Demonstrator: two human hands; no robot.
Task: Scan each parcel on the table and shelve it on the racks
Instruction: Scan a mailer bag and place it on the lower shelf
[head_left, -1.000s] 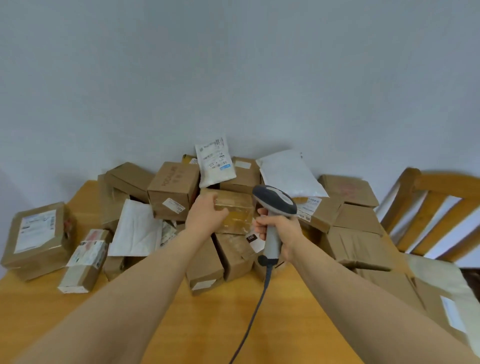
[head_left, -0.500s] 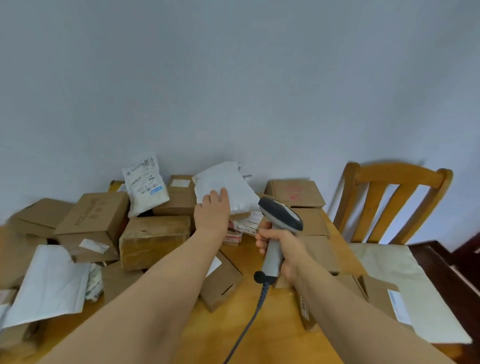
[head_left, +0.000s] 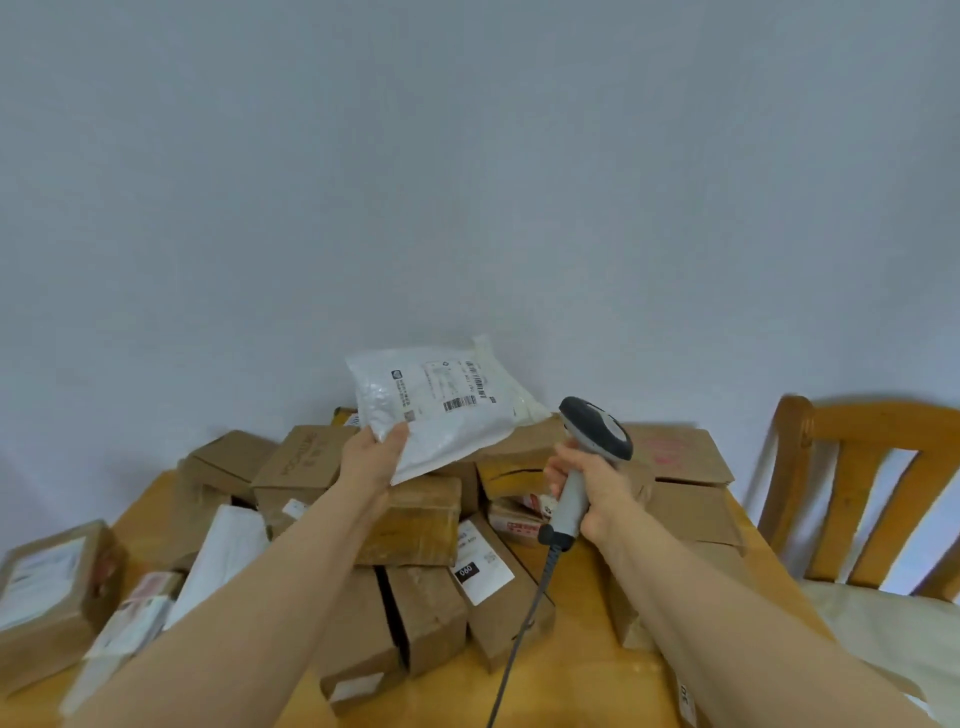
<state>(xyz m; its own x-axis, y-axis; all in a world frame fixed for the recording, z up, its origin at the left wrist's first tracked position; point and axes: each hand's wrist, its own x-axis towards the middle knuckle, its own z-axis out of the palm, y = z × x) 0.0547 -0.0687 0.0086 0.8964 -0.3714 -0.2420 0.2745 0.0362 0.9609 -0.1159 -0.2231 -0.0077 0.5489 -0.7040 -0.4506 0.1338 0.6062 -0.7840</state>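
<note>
Trainee: Hands first. What is each one doing?

Supervisor: Your left hand (head_left: 371, 460) is pinching the lower left corner of the white mailer bag (head_left: 441, 415), thumb on top and fingers underneath, and holding it above the pile of cardboard boxes (head_left: 415, 519) at the centre of the frame. Your right hand (head_left: 592, 486) is curling round the grip of the scanner (head_left: 597, 428), whose head is pointing up and away.

Trainee: So where is the bag sitting between them?

Supervisor: It is spreading up and right from the left hand. Its right edge is coming near the scanner head without touching it.

Trainee: How am I getting a clean read?

Supervisor: The printed label (head_left: 452, 387) is facing you, with a barcode along its lower edge. I judge you should be swinging the scanner's nose left onto that barcode while keeping the bag flat. A one-corner pinch is probably letting the soft film sag and crease the code.

Trainee: And around us?

Supervisor: Plenty of parcels are waiting on the wooden table (head_left: 571, 675). The cable (head_left: 524, 623) is trailing towards the bottom edge, and a chair (head_left: 852, 467) is standing at the right. No racks are showing.
</note>
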